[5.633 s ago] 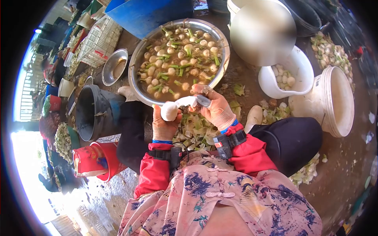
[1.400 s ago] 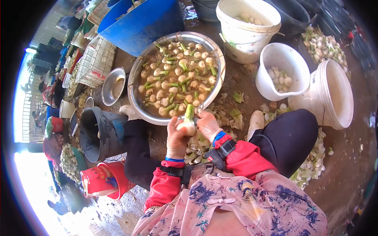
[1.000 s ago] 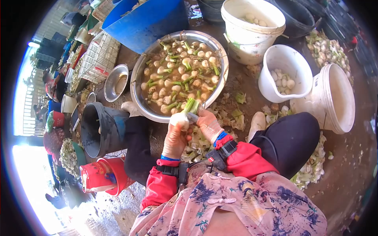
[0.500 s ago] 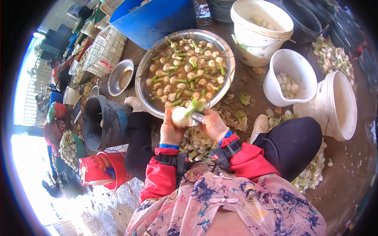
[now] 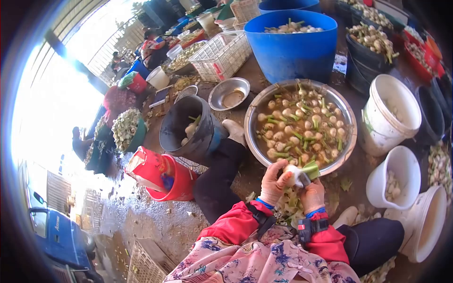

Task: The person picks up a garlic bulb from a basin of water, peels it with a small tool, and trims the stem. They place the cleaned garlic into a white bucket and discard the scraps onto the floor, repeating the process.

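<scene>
My left hand [image 5: 272, 185], in a pale orange glove, is closed around a white garlic bulb [image 5: 294, 175] with a thick green stem. In my gloved right hand [image 5: 312, 196] is a small knife [image 5: 305, 179], its short grey blade against the bulb near the stem. The handle is hidden by my fingers. Just beyond both hands stands a wide metal basin [image 5: 353, 137], where many stemmed bulbs float in brownish water. Pale peelings [image 5: 291, 207] lie on the ground below my hands.
White buckets [image 5: 409, 177] with peeled bulbs stand to the right. Behind the basin is a large blue tub [image 5: 290, 52] of bulbs. A dark bucket [image 5: 172, 125] and red buckets [image 5: 177, 181] are by my left leg. A person [image 5: 153, 49] sits far back, near a white crate [image 5: 222, 56].
The view has swung left, so the basin and hands appear further right. The bulb has tilted, its stem now pointing more to the right; both hands keep their hold.
</scene>
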Action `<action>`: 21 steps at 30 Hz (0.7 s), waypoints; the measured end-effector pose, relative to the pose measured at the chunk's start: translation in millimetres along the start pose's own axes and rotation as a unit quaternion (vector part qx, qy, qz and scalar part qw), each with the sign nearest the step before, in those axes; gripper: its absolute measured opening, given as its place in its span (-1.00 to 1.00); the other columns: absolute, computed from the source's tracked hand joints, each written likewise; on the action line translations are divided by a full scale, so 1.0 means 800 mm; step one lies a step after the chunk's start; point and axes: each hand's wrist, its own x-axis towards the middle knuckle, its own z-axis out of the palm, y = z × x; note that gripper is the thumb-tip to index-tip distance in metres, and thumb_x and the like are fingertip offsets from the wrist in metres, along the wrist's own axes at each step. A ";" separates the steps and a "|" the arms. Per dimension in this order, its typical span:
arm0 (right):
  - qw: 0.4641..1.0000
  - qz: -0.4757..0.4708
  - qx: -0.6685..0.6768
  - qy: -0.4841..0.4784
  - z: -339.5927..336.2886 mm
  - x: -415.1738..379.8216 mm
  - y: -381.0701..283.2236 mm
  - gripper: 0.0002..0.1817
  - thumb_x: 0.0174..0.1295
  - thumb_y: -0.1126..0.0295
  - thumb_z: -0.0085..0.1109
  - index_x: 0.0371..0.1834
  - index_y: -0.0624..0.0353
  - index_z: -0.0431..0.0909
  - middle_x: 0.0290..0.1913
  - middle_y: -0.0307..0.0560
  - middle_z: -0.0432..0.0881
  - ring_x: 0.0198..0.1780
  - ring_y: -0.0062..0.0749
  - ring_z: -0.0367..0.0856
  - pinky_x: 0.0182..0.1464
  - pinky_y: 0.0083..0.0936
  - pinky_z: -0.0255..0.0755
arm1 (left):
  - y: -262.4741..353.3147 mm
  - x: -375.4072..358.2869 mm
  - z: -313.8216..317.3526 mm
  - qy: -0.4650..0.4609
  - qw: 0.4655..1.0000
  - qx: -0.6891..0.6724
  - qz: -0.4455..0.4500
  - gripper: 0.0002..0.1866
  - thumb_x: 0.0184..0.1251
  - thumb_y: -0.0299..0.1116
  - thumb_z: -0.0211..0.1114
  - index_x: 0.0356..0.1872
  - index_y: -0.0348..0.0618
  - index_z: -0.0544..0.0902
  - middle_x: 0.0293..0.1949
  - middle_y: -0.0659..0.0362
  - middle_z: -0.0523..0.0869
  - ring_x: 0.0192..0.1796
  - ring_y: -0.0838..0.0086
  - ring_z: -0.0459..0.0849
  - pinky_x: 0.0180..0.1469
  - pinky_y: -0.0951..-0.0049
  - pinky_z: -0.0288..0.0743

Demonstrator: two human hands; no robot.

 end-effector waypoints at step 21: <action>0.863 -0.071 -0.493 -0.091 -0.064 0.018 0.031 -0.66 0.23 0.34 0.22 0.05 0.20 0.61 -0.12 -0.12 0.73 -0.13 -0.49 0.64 -0.11 -0.46 0.46 | -0.024 0.007 -0.018 0.027 0.849 -0.333 -0.409 -0.48 0.32 0.07 0.24 -0.04 -0.26 0.58 -0.24 0.10 0.69 -0.26 0.33 0.70 -0.15 0.28 0.60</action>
